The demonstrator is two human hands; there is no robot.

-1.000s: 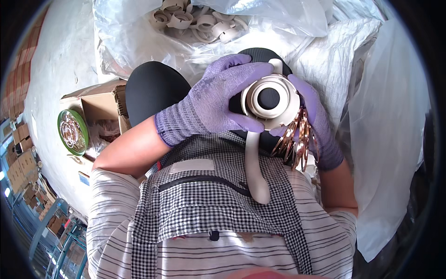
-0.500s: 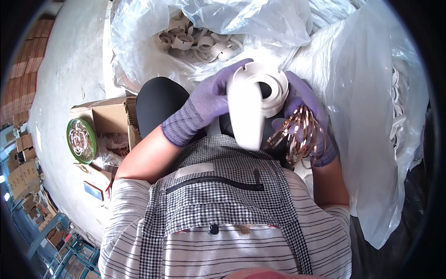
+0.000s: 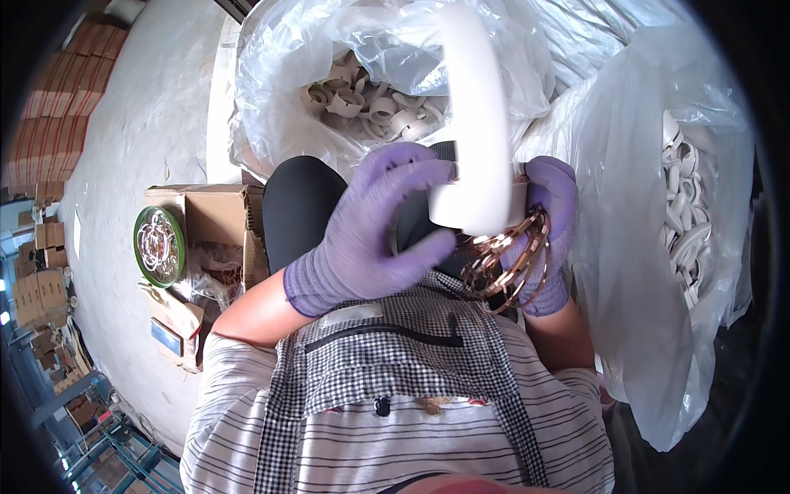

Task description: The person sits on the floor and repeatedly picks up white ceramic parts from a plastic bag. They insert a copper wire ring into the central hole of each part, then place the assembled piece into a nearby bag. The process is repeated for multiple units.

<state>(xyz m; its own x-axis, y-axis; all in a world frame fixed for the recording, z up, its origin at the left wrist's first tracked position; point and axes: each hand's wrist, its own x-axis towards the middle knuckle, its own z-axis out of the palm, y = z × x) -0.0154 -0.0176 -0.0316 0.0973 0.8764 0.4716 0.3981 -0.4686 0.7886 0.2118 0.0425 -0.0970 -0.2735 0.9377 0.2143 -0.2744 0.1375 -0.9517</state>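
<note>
In front of my lap is a white plastic collar with a long curved handle (image 3: 481,107), the handle now rising toward the far side and slightly blurred. My right hand (image 3: 553,206), in a purple knit glove, is closed on the collar's right side. A bunch of thin copper-coloured metal rings (image 3: 514,267) hangs from that same hand, below the collar. My left hand (image 3: 370,218), gloved alike, is beside the collar's left edge with thumb and fingers spread apart. Its fingertips are close to the collar; whether they touch it is unclear.
Beyond my knees, a clear plastic bag (image 3: 280,74) contains several white collars (image 3: 383,111). Another plastic bag (image 3: 625,272) at the right holds more white parts (image 3: 687,222). At the left, a cardboard box (image 3: 218,214) has a green round tray (image 3: 158,247) of shiny rings on it.
The handle has swung from pointing toward me to pointing away, and the collar has tipped over. My left hand has come off the collar's side, its fingers spreading; the right still holds the rings.
</note>
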